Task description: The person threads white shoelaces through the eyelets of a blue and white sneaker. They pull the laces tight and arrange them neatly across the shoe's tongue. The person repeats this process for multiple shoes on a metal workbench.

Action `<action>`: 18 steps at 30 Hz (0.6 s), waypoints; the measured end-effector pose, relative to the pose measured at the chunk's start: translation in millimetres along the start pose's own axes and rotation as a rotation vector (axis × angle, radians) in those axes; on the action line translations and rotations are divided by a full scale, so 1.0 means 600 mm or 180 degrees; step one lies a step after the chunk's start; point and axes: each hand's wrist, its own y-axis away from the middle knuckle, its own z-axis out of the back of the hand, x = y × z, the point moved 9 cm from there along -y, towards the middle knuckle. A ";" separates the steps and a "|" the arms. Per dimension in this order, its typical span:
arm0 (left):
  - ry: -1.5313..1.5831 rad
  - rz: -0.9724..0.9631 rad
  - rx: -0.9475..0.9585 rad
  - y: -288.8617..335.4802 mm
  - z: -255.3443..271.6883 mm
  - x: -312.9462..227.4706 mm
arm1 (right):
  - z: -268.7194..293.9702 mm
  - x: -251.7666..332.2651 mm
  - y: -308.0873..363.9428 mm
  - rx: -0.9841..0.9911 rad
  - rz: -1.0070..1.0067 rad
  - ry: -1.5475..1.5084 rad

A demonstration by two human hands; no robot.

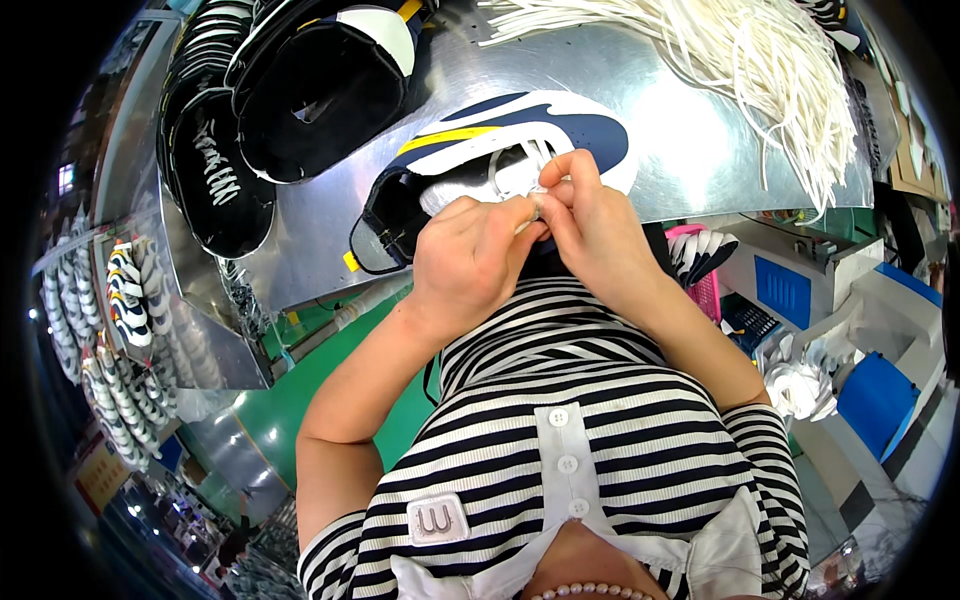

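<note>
Head view, left: black-lined shoe uppers [350, 100], stacked
Navy-white shoe upper [465, 150]: on the metal tabletop [690, 170], white lace [535, 150] partly in toe-side, can't see what's left
Left hand [465, 255]: pinching lace, pretty sure
Right hand [605, 225]: same pinch
Far right: loose laces [770, 80] galore

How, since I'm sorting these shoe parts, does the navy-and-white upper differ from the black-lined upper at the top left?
The navy-and-white upper shows mainly its outer side, with a yellow stripe; the black-lined upper shows mostly its dark inside. The first has fingers at its white lace; the second is untouched. Both are on the metal table.
</note>
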 end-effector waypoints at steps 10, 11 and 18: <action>-0.0186 -0.0336 -0.0281 0.012 0.017 -0.020 | 0.020 0.101 -0.008 0.0269 0.1581 0.0539; -0.0202 -0.0356 -0.0271 0.016 0.021 -0.022 | -0.003 0.084 -0.022 0.0840 0.1108 0.1496; -0.0049 -0.0292 -0.0217 0.027 0.017 -0.017 | 0.013 0.070 -0.011 0.0373 0.1206 0.0356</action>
